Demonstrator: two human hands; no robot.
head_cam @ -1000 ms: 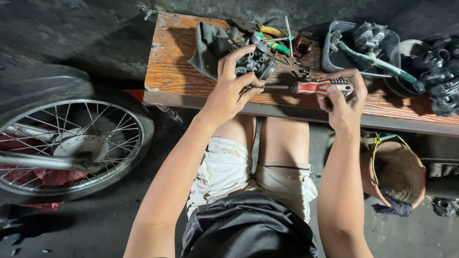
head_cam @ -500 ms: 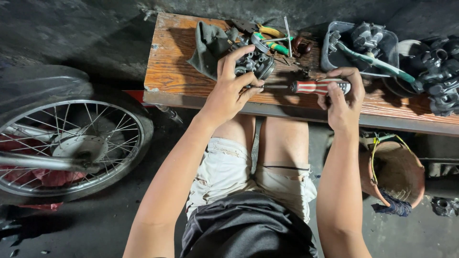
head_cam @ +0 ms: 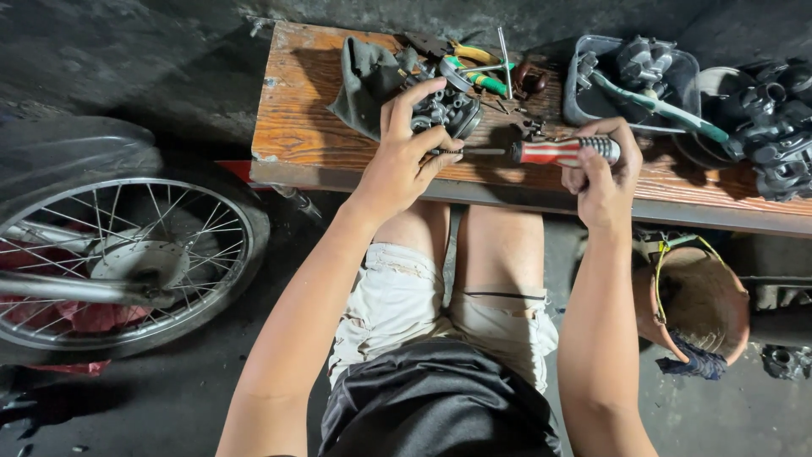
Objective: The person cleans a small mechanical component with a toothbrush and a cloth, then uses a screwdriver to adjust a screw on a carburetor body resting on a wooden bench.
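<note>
My left hand [head_cam: 404, 161] grips a small grey metal carburettor [head_cam: 448, 108] on a wooden bench [head_cam: 296, 127]. My right hand [head_cam: 602, 173] is closed around the end of a screwdriver [head_cam: 558, 152] with a red and white striped handle. The screwdriver lies level, and its shaft points left into the side of the carburettor, next to my left fingers. A dark green rag [head_cam: 364, 72] lies under and behind the carburettor.
Green and yellow handled tools [head_cam: 474, 72] lie at the back of the bench. A grey tray [head_cam: 634, 85] with engine parts and more dark metal parts [head_cam: 774, 127] sit at the right. A spoked wheel [head_cam: 118, 262] stands at the left, a brown bucket [head_cam: 698, 300] below right.
Both hands have stayed on the carburettor and the screwdriver. My right hand has shifted slightly on the handle, as if turning it.
</note>
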